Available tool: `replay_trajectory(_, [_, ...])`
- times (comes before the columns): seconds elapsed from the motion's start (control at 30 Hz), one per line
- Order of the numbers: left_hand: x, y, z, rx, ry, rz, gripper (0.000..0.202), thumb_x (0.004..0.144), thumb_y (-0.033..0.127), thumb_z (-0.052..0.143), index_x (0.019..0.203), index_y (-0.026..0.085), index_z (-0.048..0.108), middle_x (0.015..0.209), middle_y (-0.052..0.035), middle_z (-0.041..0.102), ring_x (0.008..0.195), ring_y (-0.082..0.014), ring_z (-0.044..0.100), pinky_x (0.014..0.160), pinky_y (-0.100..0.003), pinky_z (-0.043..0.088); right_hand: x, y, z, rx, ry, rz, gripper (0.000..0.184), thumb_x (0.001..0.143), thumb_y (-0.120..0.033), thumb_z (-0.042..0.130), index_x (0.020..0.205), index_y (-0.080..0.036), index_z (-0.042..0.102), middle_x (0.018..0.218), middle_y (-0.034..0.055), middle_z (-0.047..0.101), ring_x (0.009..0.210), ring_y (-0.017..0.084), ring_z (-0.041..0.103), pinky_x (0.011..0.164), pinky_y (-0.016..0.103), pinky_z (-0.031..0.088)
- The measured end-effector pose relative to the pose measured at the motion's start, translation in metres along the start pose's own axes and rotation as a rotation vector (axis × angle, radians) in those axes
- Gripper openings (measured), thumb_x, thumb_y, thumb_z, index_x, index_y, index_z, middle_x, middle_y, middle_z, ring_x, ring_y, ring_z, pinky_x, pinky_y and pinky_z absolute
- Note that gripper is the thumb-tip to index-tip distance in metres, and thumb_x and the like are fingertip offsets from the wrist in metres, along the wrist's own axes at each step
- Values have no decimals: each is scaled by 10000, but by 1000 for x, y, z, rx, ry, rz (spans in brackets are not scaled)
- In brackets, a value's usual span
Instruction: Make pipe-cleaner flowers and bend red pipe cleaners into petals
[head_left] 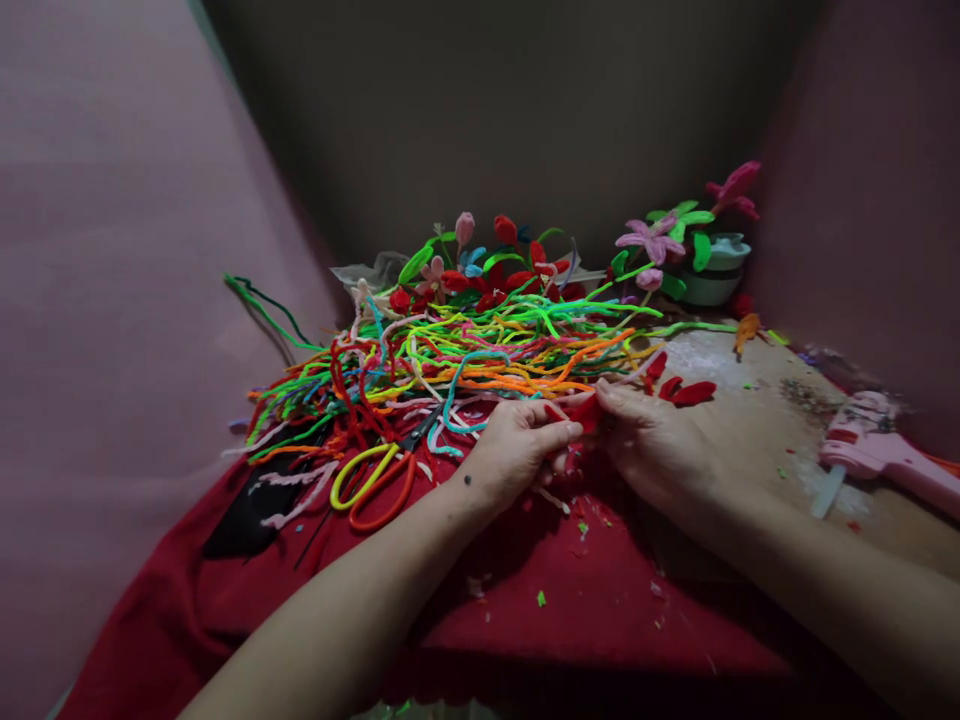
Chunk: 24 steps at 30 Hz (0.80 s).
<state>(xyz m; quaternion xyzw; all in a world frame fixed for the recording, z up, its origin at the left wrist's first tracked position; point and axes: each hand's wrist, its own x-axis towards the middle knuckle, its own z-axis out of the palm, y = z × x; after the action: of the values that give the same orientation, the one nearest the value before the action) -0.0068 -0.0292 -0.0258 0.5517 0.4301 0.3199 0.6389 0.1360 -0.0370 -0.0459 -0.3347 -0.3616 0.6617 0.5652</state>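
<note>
Both hands meet at the middle, over the red cloth. Between the fingertips is a red fuzzy pipe cleaner piece, partly hidden by the fingers. My left hand pinches its left end with thumb and forefinger. At the other end, my right hand has its thumb and fingers closed on the same piece. Just beyond the right hand lie red petal-shaped pieces on the board. Scissors with one yellow and one orange handle loop rest left of my left hand, their blades partly under the pipe cleaners.
A large heap of coloured pipe cleaners spreads behind the hands. Fuzzy flowers stand at the back, beside a pale pot. On the right, a pink glue gun lies on a brown board. Scraps dot the red cloth.
</note>
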Motion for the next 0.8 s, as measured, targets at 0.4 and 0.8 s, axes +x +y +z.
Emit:
replay_trajectory(0.4, [1, 1, -9, -31, -27, 47, 131, 706, 253, 607, 714, 139, 543, 562, 22, 579, 423, -60, 516, 382, -144, 368, -3, 5, -3, -214, 99, -18, 217, 658, -340, 706, 758, -161, 639, 600, -1, 614, 483, 121, 540, 498, 264, 426])
replay_trajectory(0.8, [3, 0, -10, -31, -56, -40, 185, 708, 303, 616, 788, 155, 536, 564, 19, 593, 395, -81, 529, 312, -151, 359, -2, 4, -3, -242, 36, 15, 179, 676, -317, 678, 649, -152, 614, 514, -8, 588, 434, 93, 489, 436, 219, 342])
